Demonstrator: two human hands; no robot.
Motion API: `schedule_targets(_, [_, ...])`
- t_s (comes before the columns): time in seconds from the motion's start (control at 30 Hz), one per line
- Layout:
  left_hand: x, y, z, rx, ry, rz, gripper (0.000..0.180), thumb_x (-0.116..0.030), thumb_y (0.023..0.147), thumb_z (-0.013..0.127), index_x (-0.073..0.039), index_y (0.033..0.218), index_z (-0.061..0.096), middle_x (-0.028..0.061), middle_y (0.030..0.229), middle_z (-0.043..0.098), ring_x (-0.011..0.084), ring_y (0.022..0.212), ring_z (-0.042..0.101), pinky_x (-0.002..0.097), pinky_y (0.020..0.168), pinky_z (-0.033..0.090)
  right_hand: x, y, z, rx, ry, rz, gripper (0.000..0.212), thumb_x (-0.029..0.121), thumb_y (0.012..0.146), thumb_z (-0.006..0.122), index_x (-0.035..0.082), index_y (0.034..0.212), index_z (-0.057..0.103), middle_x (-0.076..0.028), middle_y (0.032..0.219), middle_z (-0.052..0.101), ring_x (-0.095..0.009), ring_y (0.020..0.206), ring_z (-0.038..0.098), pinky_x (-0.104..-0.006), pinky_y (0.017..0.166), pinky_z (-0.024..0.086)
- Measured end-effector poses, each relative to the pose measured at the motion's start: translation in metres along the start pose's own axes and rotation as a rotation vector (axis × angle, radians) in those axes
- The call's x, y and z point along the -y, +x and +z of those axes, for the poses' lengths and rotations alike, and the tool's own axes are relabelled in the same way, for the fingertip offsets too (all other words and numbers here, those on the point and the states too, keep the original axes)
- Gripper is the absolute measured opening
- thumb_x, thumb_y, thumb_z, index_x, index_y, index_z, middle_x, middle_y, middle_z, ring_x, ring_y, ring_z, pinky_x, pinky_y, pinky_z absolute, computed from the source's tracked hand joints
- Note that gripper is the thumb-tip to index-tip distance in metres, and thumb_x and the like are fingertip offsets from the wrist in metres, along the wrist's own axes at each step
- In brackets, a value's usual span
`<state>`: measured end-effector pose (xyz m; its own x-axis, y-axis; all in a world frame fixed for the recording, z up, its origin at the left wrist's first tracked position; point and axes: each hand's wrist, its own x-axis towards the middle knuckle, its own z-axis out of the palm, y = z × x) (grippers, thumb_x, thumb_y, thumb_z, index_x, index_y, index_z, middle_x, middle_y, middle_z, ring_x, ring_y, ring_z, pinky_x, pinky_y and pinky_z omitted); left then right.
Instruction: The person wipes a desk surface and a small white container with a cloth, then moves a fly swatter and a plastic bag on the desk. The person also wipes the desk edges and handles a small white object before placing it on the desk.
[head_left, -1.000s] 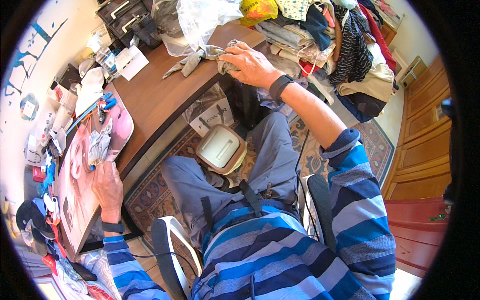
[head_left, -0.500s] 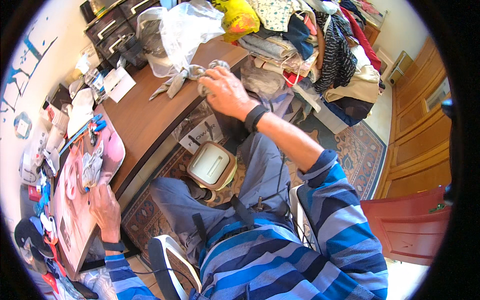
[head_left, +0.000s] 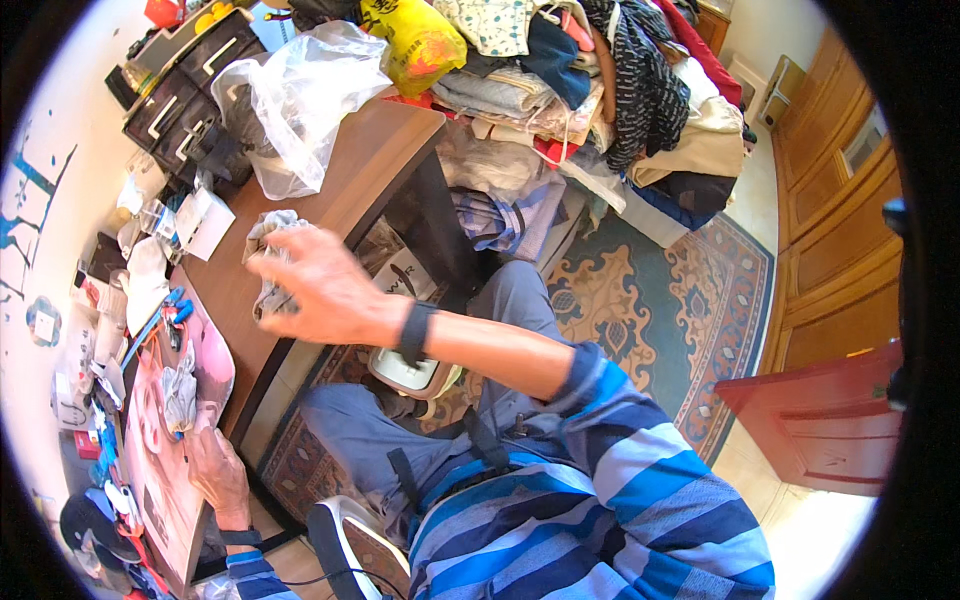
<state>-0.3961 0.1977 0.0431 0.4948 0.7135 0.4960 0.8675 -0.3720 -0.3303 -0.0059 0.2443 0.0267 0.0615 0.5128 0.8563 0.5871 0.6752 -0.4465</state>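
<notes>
My right hand [head_left: 325,290] is above the desk's front edge, slightly blurred, with its fingers closed round a crumpled grey cloth [head_left: 272,228]. Parts of the cloth stick out past the fingertips. My left hand [head_left: 218,478] rests at the near edge of a pink printed mat [head_left: 222,365], its fingers curled together. Just beyond those fingers lies a small grey-white fabric bundle [head_left: 180,395], perhaps a glove. What the left fingers hold, if anything, is too small to make out.
A clear plastic bag [head_left: 310,100] stands on the brown desk [head_left: 365,150] before dark drawers [head_left: 180,115]. Blue-handled tools [head_left: 178,308] lie on the mat. Clothes are heaped [head_left: 640,120] at the back right. A lidded bin [head_left: 410,375] stands on the rug between my legs.
My right hand has swept the grey cloth left and nearer along the desk, away from the plastic bag. My left hand stays by the mat's edge. The view has shifted a little.
</notes>
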Motion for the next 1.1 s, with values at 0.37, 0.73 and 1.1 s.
schedule_targets(0.37, [-0.011,0.002,-0.006,0.037,-0.019,-0.075,0.012,-0.003,0.102,0.065,0.003,0.112,0.062,0.0265,0.106,0.062,0.0478,0.103,0.065,0.0536,0.085,0.054,-0.195,-0.064,-0.114,-0.136,-0.167,1.064,0.080,0.020,0.075,0.079,-0.003,0.150,0.061,-0.015,0.098,0.076,-0.034,0.101,0.074,-0.0422,0.095,0.057])
schedule_targets(0.73, [-0.014,0.004,-0.005,-0.014,0.000,-0.052,0.017,-0.003,0.102,0.066,0.002,0.118,0.064,0.0254,0.104,0.062,0.0472,0.101,0.065,0.0528,0.084,0.055,-0.229,-0.070,-0.106,-0.039,-0.088,1.057,0.091,0.016,0.080,0.082,-0.003,0.162,0.047,-0.011,0.103,0.078,-0.023,0.099,0.073,-0.0352,0.091,0.058])
schedule_targets(1.1, [-0.022,0.007,-0.010,-0.052,0.045,-0.021,0.015,-0.004,0.102,0.066,0.001,0.116,0.065,0.0216,0.099,0.060,0.0433,0.096,0.065,0.0505,0.079,0.054,-0.238,-0.066,-0.081,-0.031,-0.387,0.912,0.089,0.043,0.074,0.093,-0.001,0.144,0.061,-0.028,0.135,0.068,-0.044,0.132,0.063,-0.0490,0.111,0.051])
